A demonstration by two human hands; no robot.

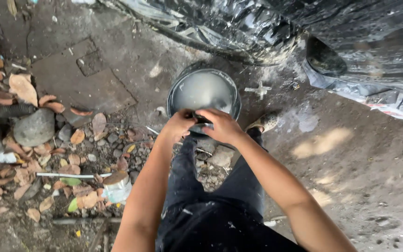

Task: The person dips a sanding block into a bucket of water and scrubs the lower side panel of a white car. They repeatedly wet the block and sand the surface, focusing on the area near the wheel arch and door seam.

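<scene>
Both hands, left hand (177, 125) & right hand (222, 126), clamped on rim of round black bucket (204, 91) w/ milky grey liquid.

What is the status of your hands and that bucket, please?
Left hand and right hand both at near rim of bucket, gripping a small dark item, unclear. Bucket holds milky grey liquid, stands on dirt. Nothing blocking; shoe beside it.

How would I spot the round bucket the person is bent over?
Find the crinkled black plastic sheet along the top. Just below its edge, on the bare dirt, stands the bucket, with both hands meeting at its near rim. It is dark-walled and filled with pale, milky grey liquid, unlike the grey stone to its left.
</scene>
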